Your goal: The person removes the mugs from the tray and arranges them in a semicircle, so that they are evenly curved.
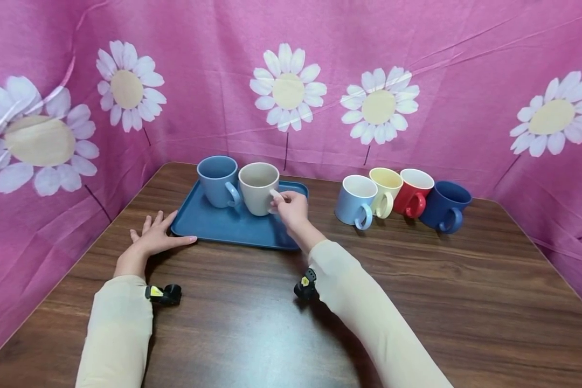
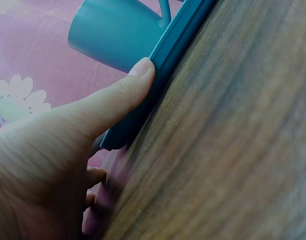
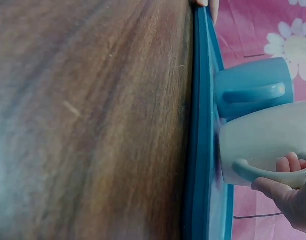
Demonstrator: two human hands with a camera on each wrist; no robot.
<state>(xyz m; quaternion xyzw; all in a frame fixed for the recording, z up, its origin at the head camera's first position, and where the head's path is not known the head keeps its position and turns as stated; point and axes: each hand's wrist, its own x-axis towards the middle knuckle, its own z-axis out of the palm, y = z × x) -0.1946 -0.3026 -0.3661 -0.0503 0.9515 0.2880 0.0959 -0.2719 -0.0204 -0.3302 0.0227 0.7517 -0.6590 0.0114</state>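
Note:
My right hand (image 1: 292, 210) grips the handle of a light grey mug (image 1: 259, 189); in the right wrist view its fingers (image 3: 291, 162) pass through the handle. The grey mug is upright on or just over a blue tray (image 1: 233, 231); whether its base touches cannot be told. Close to its left, a blue-grey mug (image 1: 218, 182) stands on the tray, handle turned to the right. At the tray's front left corner my left hand (image 1: 155, 237) lies with fingers spread. Its thumb (image 2: 113, 102) touches the tray's edge in the left wrist view.
Right of the tray several mugs stand in a row on the wooden table (image 1: 223, 323): light blue (image 1: 355, 198), pale yellow (image 1: 386, 191), red (image 1: 414, 192) and dark blue (image 1: 444, 206). A pink flowered cloth (image 1: 199, 64) hangs behind and at both sides.

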